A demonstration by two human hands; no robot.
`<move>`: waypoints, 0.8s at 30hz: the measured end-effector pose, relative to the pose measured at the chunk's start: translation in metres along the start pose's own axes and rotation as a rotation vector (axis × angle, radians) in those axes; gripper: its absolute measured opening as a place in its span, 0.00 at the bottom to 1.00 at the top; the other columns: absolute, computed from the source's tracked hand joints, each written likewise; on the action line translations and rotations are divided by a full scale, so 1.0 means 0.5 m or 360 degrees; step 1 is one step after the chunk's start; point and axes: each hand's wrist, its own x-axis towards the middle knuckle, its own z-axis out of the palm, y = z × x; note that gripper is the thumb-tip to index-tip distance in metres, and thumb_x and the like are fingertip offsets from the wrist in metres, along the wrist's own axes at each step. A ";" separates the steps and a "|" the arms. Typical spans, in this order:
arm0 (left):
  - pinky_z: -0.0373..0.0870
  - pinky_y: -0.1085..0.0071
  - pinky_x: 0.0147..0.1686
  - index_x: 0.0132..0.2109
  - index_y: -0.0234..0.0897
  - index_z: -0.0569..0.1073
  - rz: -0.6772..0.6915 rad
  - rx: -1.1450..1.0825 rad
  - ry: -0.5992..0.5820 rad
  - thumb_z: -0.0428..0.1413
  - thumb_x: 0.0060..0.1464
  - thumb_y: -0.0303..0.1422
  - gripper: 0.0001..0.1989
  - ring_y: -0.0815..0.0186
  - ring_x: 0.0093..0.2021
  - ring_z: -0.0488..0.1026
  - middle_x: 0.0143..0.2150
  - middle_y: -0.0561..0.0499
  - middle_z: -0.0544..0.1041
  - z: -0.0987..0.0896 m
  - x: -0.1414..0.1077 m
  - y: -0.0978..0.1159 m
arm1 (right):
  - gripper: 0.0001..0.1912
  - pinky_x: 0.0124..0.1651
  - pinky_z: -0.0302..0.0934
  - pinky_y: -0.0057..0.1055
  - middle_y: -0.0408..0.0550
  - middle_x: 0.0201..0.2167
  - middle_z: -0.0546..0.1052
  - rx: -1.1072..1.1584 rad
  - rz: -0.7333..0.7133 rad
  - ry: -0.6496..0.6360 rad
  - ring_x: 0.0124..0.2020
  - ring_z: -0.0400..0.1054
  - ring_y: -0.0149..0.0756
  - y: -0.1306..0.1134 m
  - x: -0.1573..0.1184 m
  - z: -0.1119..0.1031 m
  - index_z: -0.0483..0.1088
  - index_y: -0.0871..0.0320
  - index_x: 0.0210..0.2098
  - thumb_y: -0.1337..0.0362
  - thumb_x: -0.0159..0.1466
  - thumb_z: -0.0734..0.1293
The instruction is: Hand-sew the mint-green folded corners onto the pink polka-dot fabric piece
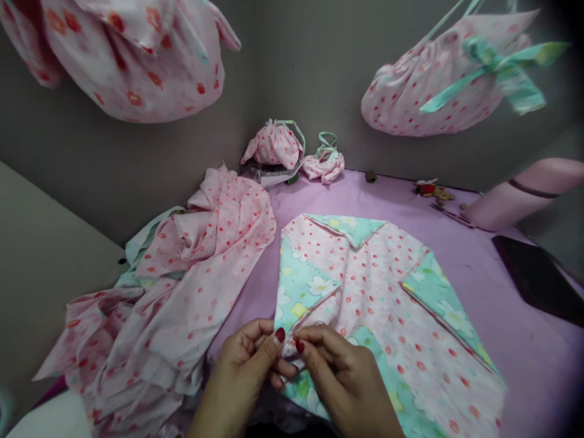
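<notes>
A pink dotted cloth [374, 274] with mint-green floral corners folded in lies in front of me. At its near-left edge my left hand [250, 368] is closed, thumb and fingers pinching the fabric. My right hand [344, 374] is closed right beside it, thumb and forefinger pressed together at the same edge. A thin strand seems to loop over the right fingers, but whatever small thing is in that pinch is too fine to make out. Both hands are low in the view, fingertips almost touching.
Loose pink printed fabric [205, 267] is heaped at left. Two small gathered pouches [274, 146] sit at the back, and larger pink bags [438, 85] hang above. A pink bottle [515, 198], a dark tablet-like slab [542, 277] and small trinkets [433, 191] lie right on the purple tablecloth [515, 347].
</notes>
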 end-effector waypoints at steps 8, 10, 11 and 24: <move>0.64 0.80 0.19 0.32 0.32 0.72 0.0020 -0.0069 0.0010 0.59 0.46 0.32 0.07 0.73 0.18 0.68 0.18 0.54 0.75 0.000 0.004 -0.004 | 0.08 0.26 0.58 0.22 0.43 0.24 0.73 -0.0126 -0.0010 -0.0070 0.23 0.67 0.30 0.001 -0.004 0.006 0.64 0.57 0.34 0.65 0.64 0.54; 0.64 0.80 0.19 0.32 0.33 0.73 0.0020 -0.0093 0.0014 0.59 0.46 0.32 0.07 0.73 0.18 0.68 0.19 0.54 0.75 -0.001 0.004 -0.007 | 0.08 0.28 0.59 0.23 0.43 0.24 0.73 -0.0085 -0.0016 -0.0098 0.24 0.68 0.30 0.002 -0.006 0.007 0.64 0.57 0.35 0.65 0.64 0.54; 0.63 0.80 0.19 0.32 0.32 0.73 0.0020 -0.0100 0.0015 0.59 0.46 0.32 0.06 0.74 0.18 0.68 0.19 0.54 0.75 -0.001 0.004 -0.008 | 0.08 0.28 0.59 0.23 0.43 0.25 0.74 -0.0072 -0.0019 -0.0108 0.24 0.68 0.31 0.002 -0.006 0.007 0.64 0.57 0.35 0.65 0.64 0.54; 0.63 0.80 0.21 0.30 0.33 0.73 0.0028 -0.0158 0.0033 0.59 0.46 0.30 0.04 0.73 0.20 0.68 0.19 0.54 0.76 0.000 0.004 -0.004 | 0.08 0.26 0.59 0.25 0.46 0.25 0.75 0.0042 0.0045 -0.0113 0.24 0.70 0.33 -0.010 -0.004 0.011 0.64 0.57 0.34 0.63 0.64 0.56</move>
